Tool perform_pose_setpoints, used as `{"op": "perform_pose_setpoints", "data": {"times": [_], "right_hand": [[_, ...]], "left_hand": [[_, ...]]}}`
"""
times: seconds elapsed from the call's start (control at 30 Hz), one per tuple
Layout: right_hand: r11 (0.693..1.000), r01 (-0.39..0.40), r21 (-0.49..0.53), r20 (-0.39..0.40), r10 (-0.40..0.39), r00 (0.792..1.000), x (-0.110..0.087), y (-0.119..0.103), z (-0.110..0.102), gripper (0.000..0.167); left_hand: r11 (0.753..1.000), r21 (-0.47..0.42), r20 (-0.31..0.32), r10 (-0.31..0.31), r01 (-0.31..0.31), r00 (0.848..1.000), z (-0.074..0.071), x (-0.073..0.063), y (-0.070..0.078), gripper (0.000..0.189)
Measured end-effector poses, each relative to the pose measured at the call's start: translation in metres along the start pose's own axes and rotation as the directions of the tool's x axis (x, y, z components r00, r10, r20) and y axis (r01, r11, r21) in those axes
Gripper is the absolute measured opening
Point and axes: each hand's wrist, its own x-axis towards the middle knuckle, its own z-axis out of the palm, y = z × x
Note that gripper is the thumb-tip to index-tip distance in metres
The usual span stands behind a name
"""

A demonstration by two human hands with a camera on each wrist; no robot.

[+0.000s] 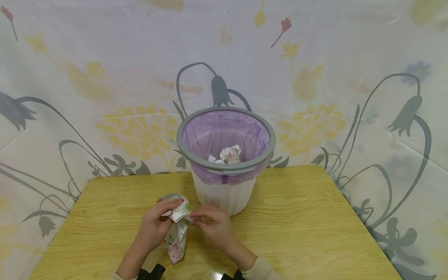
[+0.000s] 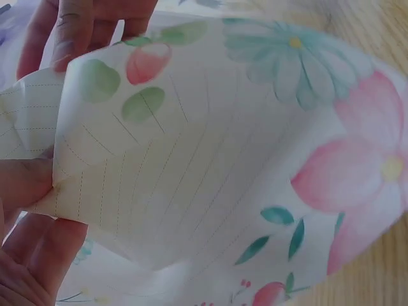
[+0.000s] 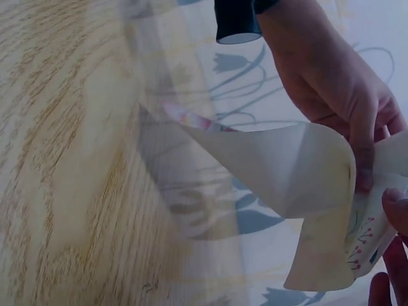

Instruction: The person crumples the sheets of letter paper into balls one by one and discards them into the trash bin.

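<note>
Between the two hands is a sheet of white paper (image 1: 176, 241) printed with flowers, bent and partly folded. My left hand (image 1: 154, 225) pinches it near the upper part, thumb against fingers. From the other side my right hand (image 1: 215, 227) pinches the folded edge between thumb and fingertips. Close up in the left wrist view, the paper (image 2: 210, 146) shows dashed ruled lines, pink and teal flowers and green leaves. In the right wrist view the loose end of the paper (image 3: 274, 166) curls away from the fingers.
A white bin (image 1: 224, 194) with a grey rim and a purple liner (image 1: 224, 128) stands just beyond the hands on the wooden table (image 1: 297, 225). Crumpled floral paper (image 1: 231, 154) lies inside it. Behind hangs a flower-printed curtain (image 1: 140, 46).
</note>
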Motion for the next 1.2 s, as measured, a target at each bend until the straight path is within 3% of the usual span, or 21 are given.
{"op": "perform_pose_setpoints", "data": {"times": [0.13,0.27,0.43,0.57,0.67,0.8,0.97,1.1,1.2], "right_hand": [[0.998,0.032,-0.051,0.02,-0.031,0.999,0.0,0.005,-0.001,0.03],[0.996,0.059,-0.065,0.054,-0.055,0.997,0.002,0.005,-0.001,0.027],[0.997,0.068,-0.026,0.105,-0.065,0.992,0.01,-0.007,-0.004,0.031],[0.999,0.046,-0.003,0.149,-0.045,0.988,0.01,-0.008,-0.004,0.034],[0.998,0.053,-0.017,0.166,-0.049,0.985,0.004,0.004,-0.001,0.041],[0.994,0.103,-0.048,0.172,-0.093,0.981,0.003,0.005,0.0,0.051],[0.996,0.089,-0.031,0.131,-0.084,0.988,0.006,-0.005,0.0,0.041],[0.998,0.042,0.052,0.077,-0.046,0.996,0.008,-0.013,0.0,0.035],[0.998,0.026,0.056,0.041,-0.028,0.999,0.005,-0.009,0.002,0.032]], "left_hand": [[0.997,0.053,-0.056,0.064,-0.061,0.996,0.002,0.003,-0.001,0.048],[0.992,0.061,-0.058,0.116,-0.112,0.992,0.002,0.007,0.0,0.047],[0.992,0.052,-0.04,0.118,-0.116,0.992,0.0,0.008,-0.001,0.045],[0.99,0.062,-0.056,0.131,-0.127,0.99,0.0,0.014,0.011,0.043],[0.993,0.067,-0.045,0.104,-0.101,0.994,0.0,0.012,0.011,0.043],[0.996,0.065,-0.03,0.058,-0.056,0.998,0.002,0.005,-0.002,0.045],[0.998,0.042,-0.032,0.051,-0.05,0.998,0.003,0.003,-0.003,0.049],[0.999,-0.027,0.009,0.028,-0.028,1.0,0.004,0.005,-0.002,0.045],[0.998,-0.059,0.044,0.023,-0.02,0.999,0.004,0.006,0.0,0.04]]}}
